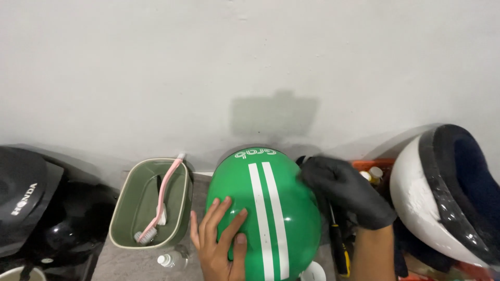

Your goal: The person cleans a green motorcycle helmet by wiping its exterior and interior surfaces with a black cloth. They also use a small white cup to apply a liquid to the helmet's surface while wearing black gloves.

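A bare left hand (pixel 219 242) lies flat, fingers spread wide, on the near left side of a glossy green motorcycle helmet (pixel 265 208), steadying it without gripping. The right hand (pixel 346 190), in a black glove, cups the helmet's far right edge with fingers curled over the shell; whether it also holds a cloth cannot be told. The helmet sits dome-up at the middle of a grey table (pixel 125 263), two white stripes running from far to near across its crown. To work this step well, it seems best to keep the flat palm pressing firmly, since the smooth round shell would likely roll or slide under the gloved hand's pressure. Left of the helmet stands an olive-green rectangular tub (pixel 125 208) with a pink brush (pixel 159 203) leaning inside. A small clear bottle (pixel 169 259) lies near it. A yellow-and-black screwdriver (pixel 338 244) rests right of the helmet. Further right is a white helmet (pixel 422 203), and at far left a black helmet (pixel 31 203).
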